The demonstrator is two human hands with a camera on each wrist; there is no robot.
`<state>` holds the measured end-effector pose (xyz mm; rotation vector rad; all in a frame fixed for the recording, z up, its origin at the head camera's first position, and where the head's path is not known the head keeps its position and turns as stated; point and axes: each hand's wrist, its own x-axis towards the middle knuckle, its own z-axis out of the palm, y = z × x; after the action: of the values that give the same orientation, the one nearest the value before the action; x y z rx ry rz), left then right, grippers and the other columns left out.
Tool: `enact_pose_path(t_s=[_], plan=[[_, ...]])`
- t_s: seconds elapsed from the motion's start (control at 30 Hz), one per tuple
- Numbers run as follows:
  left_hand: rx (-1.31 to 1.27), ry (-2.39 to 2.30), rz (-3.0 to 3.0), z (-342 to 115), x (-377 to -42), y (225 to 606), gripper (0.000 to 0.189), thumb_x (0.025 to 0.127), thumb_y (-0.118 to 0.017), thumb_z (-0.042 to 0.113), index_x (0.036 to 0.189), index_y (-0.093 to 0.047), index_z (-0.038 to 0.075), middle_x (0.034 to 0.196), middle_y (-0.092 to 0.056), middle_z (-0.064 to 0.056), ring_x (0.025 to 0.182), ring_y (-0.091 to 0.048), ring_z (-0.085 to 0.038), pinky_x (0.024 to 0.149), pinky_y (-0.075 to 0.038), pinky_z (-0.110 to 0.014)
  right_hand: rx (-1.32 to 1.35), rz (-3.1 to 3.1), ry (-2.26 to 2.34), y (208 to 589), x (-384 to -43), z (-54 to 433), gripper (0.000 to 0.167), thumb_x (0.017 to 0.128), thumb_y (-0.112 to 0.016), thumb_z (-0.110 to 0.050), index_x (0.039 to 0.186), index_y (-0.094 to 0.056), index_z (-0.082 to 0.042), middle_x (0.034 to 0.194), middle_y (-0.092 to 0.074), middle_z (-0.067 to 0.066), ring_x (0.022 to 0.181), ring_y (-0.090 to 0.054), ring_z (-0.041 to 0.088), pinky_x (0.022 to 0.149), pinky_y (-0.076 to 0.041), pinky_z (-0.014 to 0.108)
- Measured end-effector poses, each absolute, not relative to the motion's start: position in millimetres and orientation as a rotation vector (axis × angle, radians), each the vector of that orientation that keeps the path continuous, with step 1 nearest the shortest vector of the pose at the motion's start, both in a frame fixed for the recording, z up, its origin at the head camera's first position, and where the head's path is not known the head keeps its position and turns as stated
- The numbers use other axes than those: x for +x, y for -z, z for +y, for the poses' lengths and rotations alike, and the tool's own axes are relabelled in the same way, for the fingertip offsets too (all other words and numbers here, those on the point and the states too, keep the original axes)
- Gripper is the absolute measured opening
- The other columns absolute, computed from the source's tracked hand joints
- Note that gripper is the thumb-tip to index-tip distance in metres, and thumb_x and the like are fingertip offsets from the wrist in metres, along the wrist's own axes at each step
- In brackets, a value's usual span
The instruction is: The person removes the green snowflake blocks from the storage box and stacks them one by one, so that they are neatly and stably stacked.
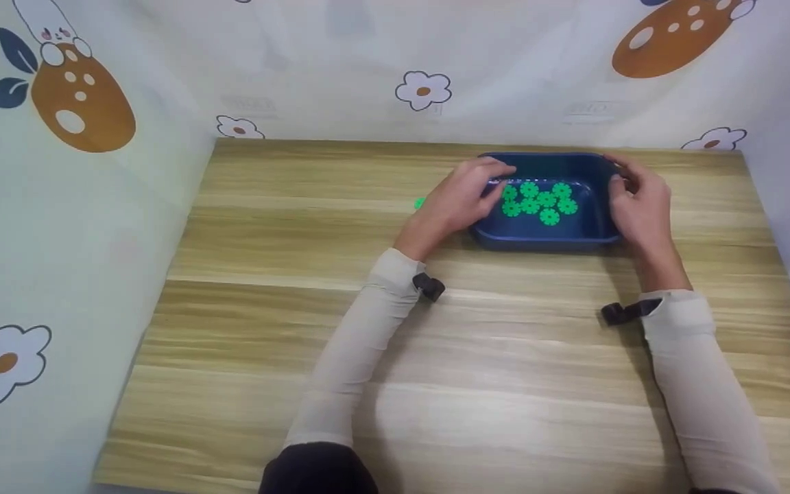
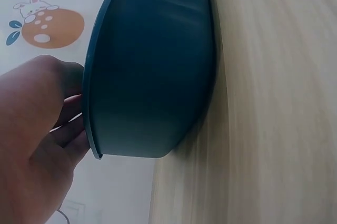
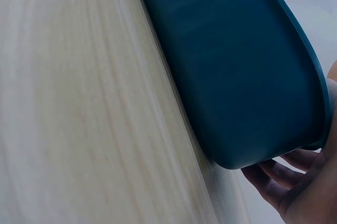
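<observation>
A dark blue rectangular bin stands at the far right of the wooden table, with several green notched discs lying inside it. My left hand reaches over the bin's left end, fingers and thumb apart and loosely bent above the discs. In the left wrist view, the fingertips pass behind the bin's rim. My right hand holds the opposite end, thumb over the rim and fingers along the outside; the right wrist view shows the fingers against the outer wall.
One more green disc lies on the table, partly hidden behind my left hand. A printed white curtain borders the table's back edge, with pale walls at both sides. The wooden table extends left and in front of the bin.
</observation>
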<state>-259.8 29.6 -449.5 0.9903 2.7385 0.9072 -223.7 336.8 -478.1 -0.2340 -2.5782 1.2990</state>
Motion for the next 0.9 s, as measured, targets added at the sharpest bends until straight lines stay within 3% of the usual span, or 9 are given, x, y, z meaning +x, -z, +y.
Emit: enact_pose_path(t_s=[0.37, 0.67, 0.9], plan=[[1.011, -0.793, 2.724, 44.2, -268.0, 447.7, 0.040, 0.112, -0.058, 0.020, 0.149, -0.065, 0.007, 0.150, -0.066, -0.009, 0.142, -0.060, -0.020, 0.123, -0.047, -0.029, -0.194, -2.550, -1.276, 479.9, -224.0, 336.8, 0.043, 0.107, -0.048, -0.013, 0.142, -0.073, -0.019, 0.146, -0.071, 0.010, 0.126, -0.070, 0.026, 0.102, -0.054, 0.019], [0.953, -0.578, 2.746, 57.7, -270.9, 448.2, 0.042, 0.112, -0.059, 0.024, 0.151, -0.064, 0.012, 0.154, -0.064, -0.006, 0.146, -0.057, -0.019, 0.121, -0.049, -0.031, -0.205, -2.553, -1.287, 480.8, -225.2, 337.1, 0.043, 0.108, -0.049, -0.013, 0.143, -0.073, -0.020, 0.146, -0.071, 0.009, 0.125, -0.070, 0.025, 0.099, -0.052, 0.018], [0.906, -0.463, 2.769, 64.8, -271.1, 452.1, 0.042, 0.111, -0.061, 0.027, 0.151, -0.065, 0.015, 0.149, -0.066, -0.004, 0.138, -0.062, -0.016, 0.114, -0.056, -0.034, -0.215, -2.550, -1.298, 480.5, -225.2, 336.6, 0.043, 0.108, -0.049, -0.013, 0.143, -0.072, -0.020, 0.146, -0.071, 0.009, 0.123, -0.070, 0.025, 0.100, -0.052, 0.019]])
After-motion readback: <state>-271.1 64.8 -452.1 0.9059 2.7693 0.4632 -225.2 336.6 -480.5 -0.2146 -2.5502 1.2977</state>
